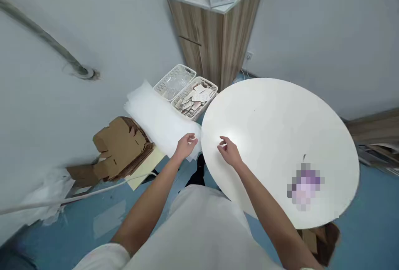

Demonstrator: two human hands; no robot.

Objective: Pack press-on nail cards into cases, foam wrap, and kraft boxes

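Observation:
My left hand is held in the air with thumb and fingers apart, in front of a stack of white, thin packing sheets. Nothing shows in it. Over the near left part of a round white table is my right hand, its fingers loosely curved and apart, also with nothing in them. I cannot tell whether its fingertips touch the tabletop. On the table's right side lies a purple and pink item, blurred into blocks, with a small dark mark above it.
Two white baskets stand beyond the sheets, one with labelled cards, one with clear plastic. Flattened brown cardboard boxes lean at the left. A wood-grain cabinet fills the corner. A white cable crosses the lower left.

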